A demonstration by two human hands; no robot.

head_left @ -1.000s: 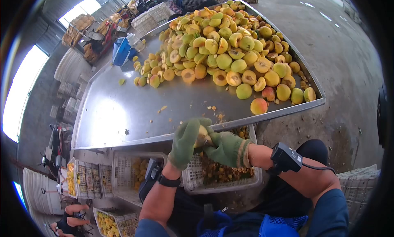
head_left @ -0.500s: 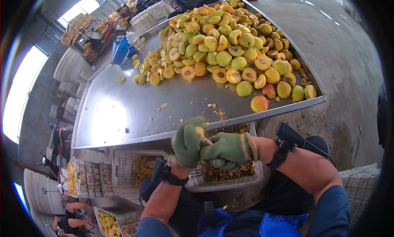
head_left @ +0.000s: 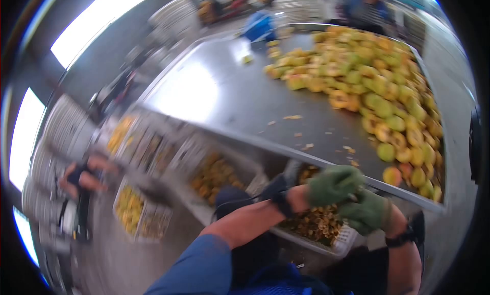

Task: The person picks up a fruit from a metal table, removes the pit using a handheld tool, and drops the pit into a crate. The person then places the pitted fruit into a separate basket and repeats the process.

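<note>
Daylight Uneven, Motion Blur Widespread

Daylight is entering through overexposed windows (head_left: 99,27) beyond the table's (head_left: 245,106) left edge. Strong glare is whitening the metal near that edge; the surface is reading greyer toward the near right corner. Shadow is lying beneath the near edge. Motion blur is softening the fruit pile (head_left: 357,78) and smearing a person (head_left: 365,11) past the far edge. Wide-angle distortion is bending outer lines, and black vignetting is swallowing the view's corners.

In front of me stands a rimmed metal counter (head_left: 245,103). On it I see heaped cut fruit (head_left: 380,83), a blue container (head_left: 259,27) by the far edge, and scattered scraps (head_left: 292,117) nearer me.
</note>
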